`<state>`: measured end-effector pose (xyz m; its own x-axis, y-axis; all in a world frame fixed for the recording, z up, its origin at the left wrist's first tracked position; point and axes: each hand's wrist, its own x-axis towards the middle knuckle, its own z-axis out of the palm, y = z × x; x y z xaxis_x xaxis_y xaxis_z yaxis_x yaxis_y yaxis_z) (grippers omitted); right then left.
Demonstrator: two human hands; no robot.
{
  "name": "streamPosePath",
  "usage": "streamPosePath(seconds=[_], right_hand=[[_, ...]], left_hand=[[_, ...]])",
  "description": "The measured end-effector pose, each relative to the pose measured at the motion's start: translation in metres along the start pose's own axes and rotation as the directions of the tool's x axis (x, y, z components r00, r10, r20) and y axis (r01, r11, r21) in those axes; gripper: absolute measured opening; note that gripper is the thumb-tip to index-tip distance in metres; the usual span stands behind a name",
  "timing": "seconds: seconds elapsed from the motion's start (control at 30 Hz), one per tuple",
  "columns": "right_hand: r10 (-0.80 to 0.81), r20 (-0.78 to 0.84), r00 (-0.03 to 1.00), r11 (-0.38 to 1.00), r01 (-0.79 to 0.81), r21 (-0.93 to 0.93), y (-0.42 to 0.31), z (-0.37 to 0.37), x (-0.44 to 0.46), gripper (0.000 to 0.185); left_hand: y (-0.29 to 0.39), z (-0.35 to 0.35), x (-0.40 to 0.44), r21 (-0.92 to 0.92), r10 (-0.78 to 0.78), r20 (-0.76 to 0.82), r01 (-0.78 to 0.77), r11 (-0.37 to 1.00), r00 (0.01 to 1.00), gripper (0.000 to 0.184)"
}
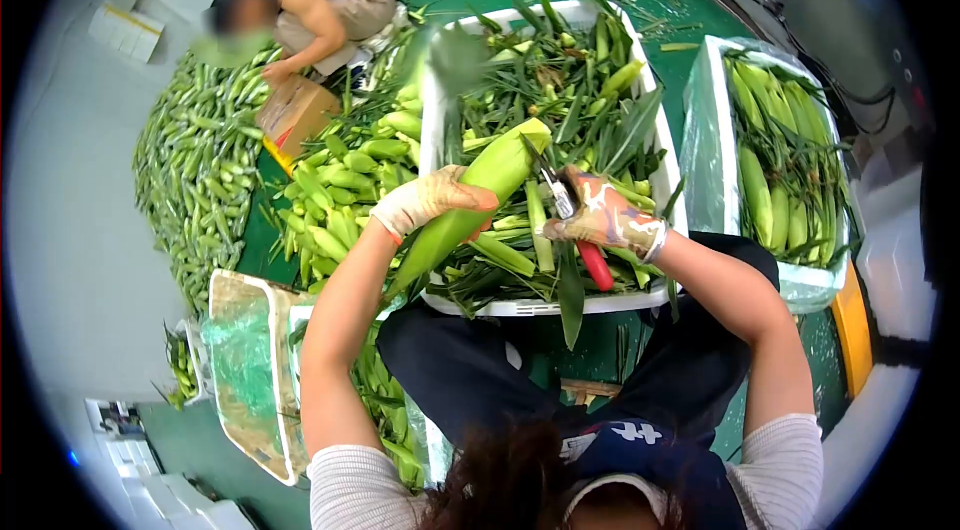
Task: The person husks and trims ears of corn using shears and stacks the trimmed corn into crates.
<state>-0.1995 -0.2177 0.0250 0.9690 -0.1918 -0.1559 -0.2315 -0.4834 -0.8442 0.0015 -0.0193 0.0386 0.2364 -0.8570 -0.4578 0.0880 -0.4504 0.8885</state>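
Observation:
My left hand, in a white and orange work glove, is wrapped round a green ear of corn in its husk. The ear slants up to the right, its pale cut end uppermost. My right hand, in a camouflage-patterned glove, grips pruning shears with a red handle. The shears' metal blades point up beside the ear's upper end; whether they touch it I cannot tell. Beneath both hands stands a white crate filled with husk leaves, stalk pieces and trimmings.
Loose ears lie piled left of the crate. Wrapped ears form a larger heap by the wall. Another person crouches there beside a cardboard box. At right, a white foam box holds unhusked ears. A plastic-lined box stands lower left.

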Motion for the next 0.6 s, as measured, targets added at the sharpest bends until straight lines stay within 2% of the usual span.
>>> streamPosePath(seconds=[0.07, 0.1, 0.13, 0.2, 0.23, 0.27, 0.33, 0.37, 0.4, 0.43, 0.47, 0.5, 0.53, 0.57, 0.6], right_hand=[[0.043, 0.054, 0.998, 0.999, -0.041, -0.023, 0.017, -0.003, 0.005, 0.051], [0.046, 0.05, 0.998, 0.998, -0.049, 0.047, 0.025, 0.001, 0.004, 0.043], [0.072, 0.026, 0.997, 0.997, -0.073, 0.02, 0.031, 0.003, 0.001, 0.039], [0.341, -0.032, 0.939, 0.932, -0.342, -0.115, 0.04, -0.008, -0.006, 0.036], [0.452, 0.075, 0.889, 0.889, -0.441, -0.128, 0.052, -0.018, -0.001, 0.031], [0.222, 0.03, 0.975, 0.972, -0.223, 0.075, 0.082, -0.013, 0.002, 0.036], [0.026, -0.112, 0.993, 0.895, 0.027, 0.446, 0.063, -0.008, 0.001, 0.05], [-0.088, -0.118, 0.989, 0.926, 0.125, 0.356, 0.071, -0.006, 0.014, 0.063], [-0.129, -0.072, 0.989, 0.962, 0.142, 0.234, 0.04, -0.018, 0.008, 0.067], [-0.107, -0.08, 0.991, 0.985, 0.117, 0.13, 0.019, -0.022, 0.005, 0.067], [-0.088, -0.09, 0.992, 0.996, 0.09, 0.021, 0.008, -0.026, 0.004, 0.068], [-0.004, -0.133, 0.991, 0.998, -0.006, -0.07, 0.009, -0.024, 0.007, 0.069], [-0.109, -0.328, 0.938, 0.993, 0.089, -0.077, 0.019, -0.013, 0.013, 0.063], [-0.08, -0.34, 0.937, 0.994, 0.1, 0.042, 0.031, -0.015, 0.013, 0.057], [-0.049, -0.351, 0.935, 0.981, 0.111, 0.16, 0.013, -0.025, 0.005, 0.051]], left_hand=[[0.018, 0.012, 0.001, -0.13, -0.145, 0.064, 0.152, 0.98, 0.987, 0.063], [0.018, 0.011, 0.007, -0.125, -0.183, 0.076, 0.191, 0.974, 0.98, 0.067], [0.02, 0.013, 0.008, -0.068, -0.169, -0.011, 0.168, 0.984, 0.986, 0.067], [0.03, -0.011, 0.009, 0.087, -0.216, 0.134, 0.205, 0.975, 0.967, 0.065], [0.035, -0.02, 0.007, 0.125, -0.276, 0.138, 0.26, 0.958, 0.951, 0.062], [0.036, -0.027, 0.011, 0.188, -0.285, 0.163, 0.254, 0.949, 0.944, 0.053], [0.056, -0.018, 0.018, 0.336, -0.347, 0.147, 0.283, 0.898, 0.926, 0.042], [0.065, -0.01, 0.027, 0.461, -0.364, 0.205, 0.238, 0.855, 0.909, 0.04], [0.075, -0.003, 0.04, 0.581, -0.388, 0.255, 0.18, 0.794, 0.886, 0.038], [0.081, 0.005, 0.053, 0.696, -0.396, 0.26, 0.113, 0.709, 0.881, 0.039], [0.094, 0.017, 0.056, 0.715, -0.418, 0.251, 0.124, 0.688, 0.873, 0.039], [0.105, 0.027, 0.055, 0.839, -0.324, 0.214, -0.004, 0.544, 0.922, 0.04], [0.118, 0.037, 0.048, 0.927, -0.225, 0.197, -0.107, 0.358, 0.954, 0.041], [0.126, 0.048, 0.034, 0.964, -0.034, 0.083, -0.072, 0.256, 0.996, 0.042], [0.128, 0.062, 0.017, 0.987, 0.169, -0.011, -0.016, 0.16, 0.986, 0.044]])
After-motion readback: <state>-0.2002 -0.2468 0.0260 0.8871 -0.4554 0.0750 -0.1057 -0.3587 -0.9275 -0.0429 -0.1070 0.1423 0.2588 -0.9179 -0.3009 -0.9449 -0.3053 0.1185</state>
